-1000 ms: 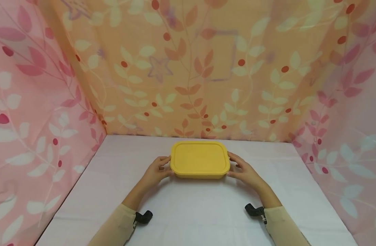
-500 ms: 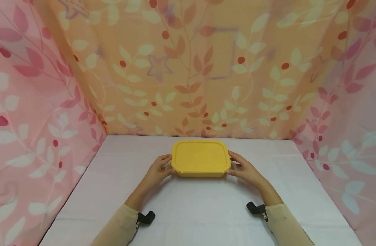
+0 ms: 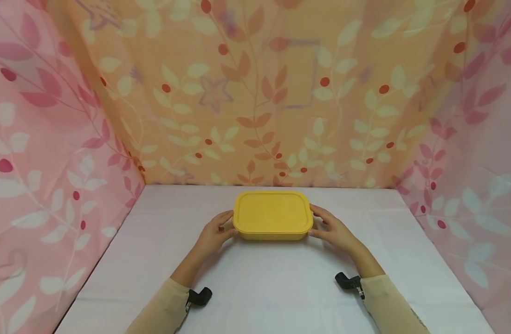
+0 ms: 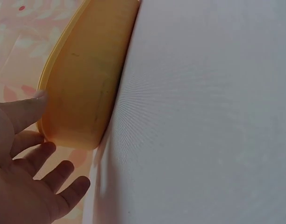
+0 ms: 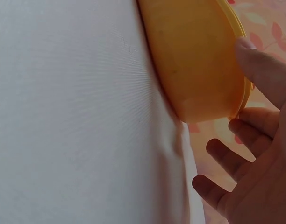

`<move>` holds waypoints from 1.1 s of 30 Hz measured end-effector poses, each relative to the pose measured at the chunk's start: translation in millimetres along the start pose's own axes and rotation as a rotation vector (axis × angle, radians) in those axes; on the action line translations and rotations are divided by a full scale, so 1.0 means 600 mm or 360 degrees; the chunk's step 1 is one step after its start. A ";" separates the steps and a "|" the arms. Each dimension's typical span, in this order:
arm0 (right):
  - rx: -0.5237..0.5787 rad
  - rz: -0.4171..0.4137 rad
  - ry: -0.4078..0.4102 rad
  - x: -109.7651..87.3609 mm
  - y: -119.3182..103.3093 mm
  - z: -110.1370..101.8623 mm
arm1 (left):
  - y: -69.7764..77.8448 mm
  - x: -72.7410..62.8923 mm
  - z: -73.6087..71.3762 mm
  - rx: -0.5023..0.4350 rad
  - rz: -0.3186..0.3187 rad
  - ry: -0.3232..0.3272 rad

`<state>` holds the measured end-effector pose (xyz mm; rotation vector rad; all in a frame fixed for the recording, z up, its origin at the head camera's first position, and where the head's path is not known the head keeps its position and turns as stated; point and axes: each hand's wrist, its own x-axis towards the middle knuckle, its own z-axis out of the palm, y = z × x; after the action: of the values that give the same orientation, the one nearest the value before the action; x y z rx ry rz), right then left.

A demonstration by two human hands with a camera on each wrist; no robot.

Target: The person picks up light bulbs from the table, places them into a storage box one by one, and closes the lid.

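Note:
A yellow rectangular food container [image 3: 273,213] with rounded corners sits on the white cloth, its yellow lid on top. My left hand [image 3: 213,235] holds its left end, the thumb at the near corner and the index finger along the side. At the right end, my right hand [image 3: 331,229] holds the opposite corner in the same way. Both wrist views show a thumb and index finger at the lid's rim, with the other fingers spread below, off the wall. The container's base [image 4: 82,88] stands against the cloth. Its inside is hidden by the lid.
White cloth [image 3: 272,287] covers the table. An orange leaf-patterned curtain [image 3: 255,93] hangs close behind the container. Pink patterned curtains stand at the left [image 3: 42,153] and right [image 3: 476,167]. A black camera mount sticks out from each sleeve [image 3: 165,304].
Both hands keep their hold on the container. Hands and forearms have shifted very slightly to the right in the head view, which itself has moved a little.

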<state>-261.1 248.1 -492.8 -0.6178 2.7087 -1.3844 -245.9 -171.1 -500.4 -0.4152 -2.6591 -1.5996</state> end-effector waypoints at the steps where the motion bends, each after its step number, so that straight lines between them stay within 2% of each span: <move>1: -0.0007 -0.0016 0.0005 0.001 -0.002 -0.001 | 0.000 0.001 0.000 0.0001 -0.0002 0.0008; 11: -0.0181 0.0018 0.0048 0.008 -0.022 0.002 | 0.001 0.003 -0.006 -0.0024 -0.0003 0.0193; 18: -0.0290 0.0003 0.0016 0.011 -0.029 -0.002 | -0.004 -0.002 -0.010 -0.0029 -0.0002 0.0211; 26: -0.0571 -0.0142 0.0022 0.018 -0.035 -0.003 | 0.000 -0.002 -0.024 0.0015 -0.0029 0.0231; 33: -0.0623 -0.0160 -0.0004 0.004 -0.037 0.014 | -0.006 -0.005 -0.040 0.0106 -0.0051 0.0189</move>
<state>-254.1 229.4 -479.9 -0.7837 3.0061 -0.8643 -246.6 -193.9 -492.4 -0.2686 -2.6341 -1.4885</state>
